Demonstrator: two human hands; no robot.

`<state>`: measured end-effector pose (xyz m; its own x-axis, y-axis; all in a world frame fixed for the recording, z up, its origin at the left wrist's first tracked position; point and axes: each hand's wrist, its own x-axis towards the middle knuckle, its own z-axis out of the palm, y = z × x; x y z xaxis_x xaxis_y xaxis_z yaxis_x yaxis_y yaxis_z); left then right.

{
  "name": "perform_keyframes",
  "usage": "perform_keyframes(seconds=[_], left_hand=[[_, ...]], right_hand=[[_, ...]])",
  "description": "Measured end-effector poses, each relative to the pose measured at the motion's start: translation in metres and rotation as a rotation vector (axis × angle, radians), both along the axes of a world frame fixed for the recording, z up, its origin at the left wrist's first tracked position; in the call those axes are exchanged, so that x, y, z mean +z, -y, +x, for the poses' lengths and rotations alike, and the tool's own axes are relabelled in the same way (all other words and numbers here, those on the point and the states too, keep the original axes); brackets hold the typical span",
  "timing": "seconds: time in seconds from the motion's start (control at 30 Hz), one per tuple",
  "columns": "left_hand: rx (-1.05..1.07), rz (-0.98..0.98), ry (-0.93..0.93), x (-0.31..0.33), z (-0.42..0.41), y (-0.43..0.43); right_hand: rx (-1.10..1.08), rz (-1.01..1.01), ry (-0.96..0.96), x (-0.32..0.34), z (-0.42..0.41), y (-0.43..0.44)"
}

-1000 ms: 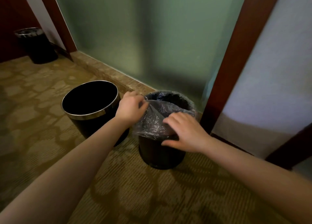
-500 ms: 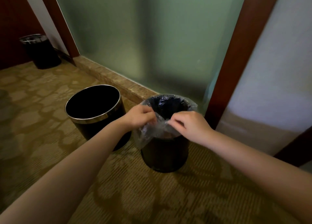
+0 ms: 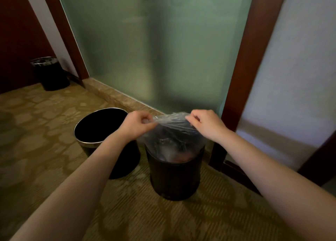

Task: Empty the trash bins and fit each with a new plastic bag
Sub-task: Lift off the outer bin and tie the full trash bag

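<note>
With the left hand (image 3: 138,126) and right hand (image 3: 207,125) each pinching the clear bag (image 3: 172,140) at its rim, a straight, even lift out of the right bin (image 3: 174,177) should avoid tearing.

Your see-through greyish plastic bag (image 3: 172,131) looks darker where it bunches up. The plain round bin (image 3: 174,177) under it is solid black. The other round black bin (image 3: 125,160) has a shiny silver metal rim. The carpet (image 3: 45,131) is olive-gold with pale blotchy shapes and fine stripes. The frosted glass panel (image 3: 154,49) is a murky green, the wooden frame (image 3: 254,59) dark reddish-brown, and the wall (image 3: 300,59) pale bluish-white.
</note>
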<state>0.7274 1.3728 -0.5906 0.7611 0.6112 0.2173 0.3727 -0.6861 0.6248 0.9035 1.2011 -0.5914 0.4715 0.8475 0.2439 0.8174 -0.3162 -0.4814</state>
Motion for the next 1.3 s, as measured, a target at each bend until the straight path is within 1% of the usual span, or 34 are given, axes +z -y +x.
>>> perform_keyframes(seconds=[0.07, 0.13, 0.2, 0.23, 0.27, 0.3, 0.33, 0.37, 0.4, 0.43, 0.47, 0.5, 0.53, 0.6, 0.67, 0.73, 0.83, 0.93, 0.97, 1.0, 1.07, 1.1, 1.13, 1.23, 1.3], left_hand=[[0.016, 0.093, 0.012, -0.001, -0.004, -0.006], [0.032, 0.230, -0.021, -0.007, -0.006, -0.013], [0.051, 0.334, -0.019, -0.012, -0.005, -0.016], [0.073, 0.341, -0.005, -0.013, -0.001, -0.014], [0.088, 0.296, -0.010, -0.011, 0.002, -0.011], [0.080, 0.175, -0.042, -0.008, 0.005, -0.008], [0.029, -0.015, -0.094, -0.006, 0.009, -0.006], [-0.049, -0.222, -0.161, -0.005, 0.013, -0.002], [-0.115, -0.381, -0.233, -0.005, 0.015, 0.001], [-0.141, -0.445, -0.291, -0.007, 0.018, 0.002], [-0.121, -0.438, -0.308, -0.010, 0.020, 0.002], [-0.067, -0.363, -0.286, -0.014, 0.023, 0.001], [0.005, -0.238, -0.243, -0.017, 0.026, -0.002], [0.143, -0.011, -0.141, -0.023, 0.031, -0.010], [0.258, 0.083, -0.062, -0.027, 0.034, -0.015], [0.329, 0.070, -0.077, -0.034, 0.036, -0.019], [0.370, 0.039, -0.267, -0.048, 0.041, -0.022], [0.455, 0.139, -0.399, -0.061, 0.041, -0.024], [0.476, 0.118, -0.424, -0.064, 0.040, -0.023], [0.479, 0.043, -0.437, -0.068, 0.040, -0.025], [0.438, -0.143, -0.440, -0.076, 0.040, -0.028], [0.398, -0.190, -0.449, -0.079, 0.040, -0.029], [0.367, -0.190, -0.450, -0.082, 0.038, -0.030], [0.368, -0.080, -0.391, -0.079, 0.037, -0.025], [0.387, 0.026, -0.294, -0.073, 0.036, -0.023]], right_hand=[[0.018, -0.340, 0.073, 0.000, 0.012, 0.006], [0.014, -0.596, 0.064, -0.006, 0.021, 0.010], [0.011, -0.763, 0.111, -0.011, 0.024, 0.014], [0.017, -0.808, 0.116, -0.012, 0.024, 0.015], [0.021, -0.821, 0.078, -0.013, 0.024, 0.015], [0.018, -0.798, -0.020, -0.012, 0.024, 0.014], [0.012, -0.740, -0.161, -0.010, 0.024, 0.013], [0.007, -0.656, -0.281, -0.009, 0.024, 0.010], [0.002, -0.548, -0.357, -0.007, 0.025, 0.007], [-0.023, -0.427, -0.403, -0.006, 0.027, 0.003], [-0.063, -0.310, -0.423, -0.006, 0.029, -0.002], [-0.119, -0.209, -0.410, -0.006, 0.030, -0.007], [-0.190, -0.128, -0.367, -0.008, 0.032, -0.012], [-0.332, -0.053, -0.263, -0.017, 0.037, -0.020], [-0.435, -0.057, -0.250, -0.031, 0.040, -0.026], [-0.506, -0.090, -0.347, -0.047, 0.042, -0.027], [-0.569, -0.196, -0.532, -0.063, 0.040, -0.023], [-0.558, -0.270, -0.714, -0.073, 0.040, -0.022], [-0.547, -0.260, -0.756, -0.077, 0.039, -0.022], [-0.537, -0.238, -0.774, -0.079, 0.039, -0.022], [-0.525, -0.178, -0.723, -0.081, 0.037, -0.023], [-0.524, -0.122, -0.670, -0.080, 0.036, -0.025], [-0.528, -0.049, -0.620, -0.079, 0.035, -0.026], [-0.500, 0.171, -0.502, -0.070, 0.033, -0.032], [-0.431, 0.204, -0.437, -0.063, 0.032, -0.037]])
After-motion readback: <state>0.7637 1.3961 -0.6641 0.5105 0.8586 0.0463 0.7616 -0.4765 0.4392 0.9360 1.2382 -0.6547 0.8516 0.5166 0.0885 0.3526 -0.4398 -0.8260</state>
